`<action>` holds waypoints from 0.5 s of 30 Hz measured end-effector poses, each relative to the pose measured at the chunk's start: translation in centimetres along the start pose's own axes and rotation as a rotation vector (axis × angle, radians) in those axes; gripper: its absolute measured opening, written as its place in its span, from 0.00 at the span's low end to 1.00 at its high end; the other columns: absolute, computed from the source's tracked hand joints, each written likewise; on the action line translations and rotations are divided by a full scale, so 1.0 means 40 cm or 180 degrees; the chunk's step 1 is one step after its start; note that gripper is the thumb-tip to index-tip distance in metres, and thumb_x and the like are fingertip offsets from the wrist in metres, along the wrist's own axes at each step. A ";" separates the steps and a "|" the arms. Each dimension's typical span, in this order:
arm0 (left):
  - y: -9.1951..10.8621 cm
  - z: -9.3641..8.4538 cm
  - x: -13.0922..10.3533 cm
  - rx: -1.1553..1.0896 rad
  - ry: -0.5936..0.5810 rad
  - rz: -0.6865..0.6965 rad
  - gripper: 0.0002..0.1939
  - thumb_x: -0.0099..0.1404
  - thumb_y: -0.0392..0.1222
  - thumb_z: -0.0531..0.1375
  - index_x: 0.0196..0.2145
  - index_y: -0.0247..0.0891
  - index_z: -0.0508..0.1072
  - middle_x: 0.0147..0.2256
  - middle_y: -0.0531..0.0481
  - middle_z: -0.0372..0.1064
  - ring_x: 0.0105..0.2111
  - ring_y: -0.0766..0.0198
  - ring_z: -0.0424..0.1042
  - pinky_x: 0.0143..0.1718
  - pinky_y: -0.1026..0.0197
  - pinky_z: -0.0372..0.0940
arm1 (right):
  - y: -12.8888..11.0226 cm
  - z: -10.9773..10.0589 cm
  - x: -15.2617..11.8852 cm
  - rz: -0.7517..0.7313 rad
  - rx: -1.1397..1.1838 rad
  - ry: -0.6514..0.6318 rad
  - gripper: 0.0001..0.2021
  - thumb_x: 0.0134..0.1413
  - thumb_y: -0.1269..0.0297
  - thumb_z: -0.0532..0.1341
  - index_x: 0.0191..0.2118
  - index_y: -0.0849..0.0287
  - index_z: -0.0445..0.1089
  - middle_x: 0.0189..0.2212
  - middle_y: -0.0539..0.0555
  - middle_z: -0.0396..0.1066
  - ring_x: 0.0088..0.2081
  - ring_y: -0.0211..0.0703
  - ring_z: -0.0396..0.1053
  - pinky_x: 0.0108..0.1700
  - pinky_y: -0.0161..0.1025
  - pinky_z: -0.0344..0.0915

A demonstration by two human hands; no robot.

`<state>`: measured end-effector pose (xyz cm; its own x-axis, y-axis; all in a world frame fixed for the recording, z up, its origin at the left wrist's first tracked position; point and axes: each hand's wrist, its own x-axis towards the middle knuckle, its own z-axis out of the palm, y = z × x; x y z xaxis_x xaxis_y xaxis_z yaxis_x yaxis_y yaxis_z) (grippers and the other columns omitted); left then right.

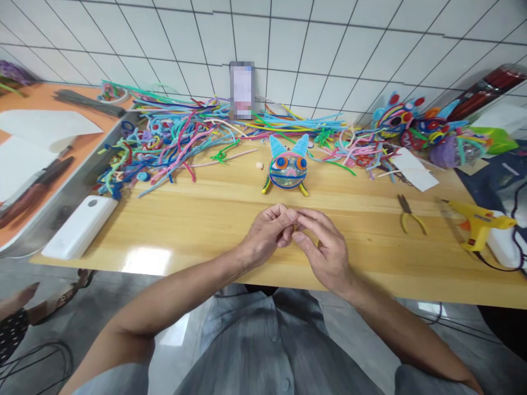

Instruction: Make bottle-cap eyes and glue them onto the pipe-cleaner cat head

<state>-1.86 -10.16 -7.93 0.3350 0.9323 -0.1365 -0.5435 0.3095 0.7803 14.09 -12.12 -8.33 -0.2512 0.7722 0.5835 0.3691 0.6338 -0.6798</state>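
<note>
Over the front middle of the wooden table (197, 219), my two hands meet at the fingertips. My left hand (272, 227) is closed in a pinch, its thumb pressed on the index finger; whatever it holds is too hidden to name. Curved around from the other side, my right hand (327, 244) has its fingertips against the left thumb, and a small yellowish bit shows between the hands. Just beyond them stands a round pipe-cleaner figure (288, 170) with blue pointed ears, orange and blue eyes, and yellow-tipped legs. A small pale bead-like piece (259, 165) lies beside it.
Pipe cleaners (177, 137) are heaped at the back left, with more (358, 151) at the back right. A phone (242, 90) leans on the tiled wall. Pliers (407, 214) and a yellow glue gun (477, 219) lie right; a white power bank (80, 227) lies left. Finished figures (393, 120) stand far right.
</note>
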 end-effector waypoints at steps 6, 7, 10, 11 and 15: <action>-0.034 0.037 0.011 0.0692 0.0300 0.0559 0.32 0.59 0.69 0.72 0.24 0.39 0.65 0.16 0.60 0.61 0.15 0.75 0.54 0.17 0.67 0.49 | 0.022 0.015 0.002 0.0917 0.1231 0.0630 0.02 0.65 0.60 0.71 0.42 0.47 0.83 0.43 0.50 0.77 0.43 0.41 0.78 0.47 0.42 0.77; -0.038 0.042 0.012 0.0806 0.0366 0.0666 0.32 0.61 0.69 0.71 0.23 0.39 0.65 0.17 0.59 0.61 0.16 0.74 0.54 0.18 0.67 0.50 | 0.027 0.021 0.005 0.1083 0.1575 0.0663 0.03 0.64 0.57 0.72 0.40 0.48 0.82 0.42 0.49 0.76 0.39 0.39 0.77 0.42 0.41 0.77; -0.051 0.048 0.011 0.1184 0.0518 0.1056 0.32 0.68 0.69 0.65 0.23 0.39 0.66 0.19 0.58 0.61 0.20 0.71 0.57 0.24 0.65 0.55 | 0.037 0.042 0.014 0.1364 0.2324 0.0650 0.10 0.60 0.52 0.74 0.36 0.51 0.78 0.38 0.47 0.72 0.28 0.34 0.70 0.29 0.38 0.72; -0.056 0.048 0.011 0.1322 0.0536 0.1172 0.32 0.70 0.69 0.63 0.23 0.39 0.66 0.20 0.57 0.61 0.21 0.70 0.58 0.25 0.64 0.57 | 0.039 0.047 0.014 0.1374 0.2407 0.0654 0.12 0.59 0.51 0.75 0.35 0.51 0.77 0.37 0.47 0.71 0.26 0.34 0.69 0.27 0.37 0.71; -0.059 0.046 0.000 0.1759 0.0381 0.1368 0.31 0.77 0.67 0.53 0.26 0.40 0.66 0.24 0.54 0.63 0.26 0.66 0.64 0.32 0.61 0.62 | 0.048 0.038 -0.006 0.1221 0.1921 0.0573 0.11 0.65 0.53 0.70 0.36 0.52 0.74 0.33 0.46 0.70 0.27 0.35 0.68 0.30 0.37 0.68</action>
<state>0.83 -11.24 -8.67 0.0745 0.9745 0.2117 -0.1279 -0.2012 0.9712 13.51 -11.01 -10.43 -0.0335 0.9582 0.2841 -0.1682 0.2748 -0.9467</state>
